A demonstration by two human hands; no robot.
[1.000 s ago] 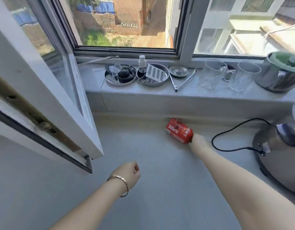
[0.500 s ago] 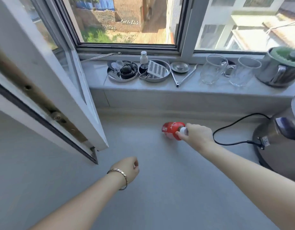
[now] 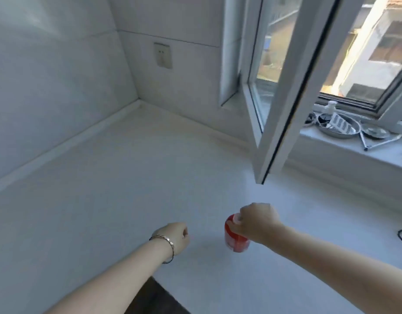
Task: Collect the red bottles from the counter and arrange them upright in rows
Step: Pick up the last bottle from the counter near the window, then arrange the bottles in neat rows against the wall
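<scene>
The right hand (image 3: pixel 256 222) is gripping the top of a red bottle (image 3: pixel 235 235), fingers closed around its cap end; the bottle is standing upright over the pale counter (image 3: pixel 105 189), its label blurred. The left hand (image 3: pixel 176 236) is curling into a loose, empty fist nearby. A window sash (image 3: pixel 286 109) is hanging open beside the tiled wall (image 3: pixel 59 64).

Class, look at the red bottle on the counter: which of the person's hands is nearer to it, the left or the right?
The right. The right hand grips the red bottle from above at its top. The left hand is a loose fist beside it, apart, holding nothing.
</scene>
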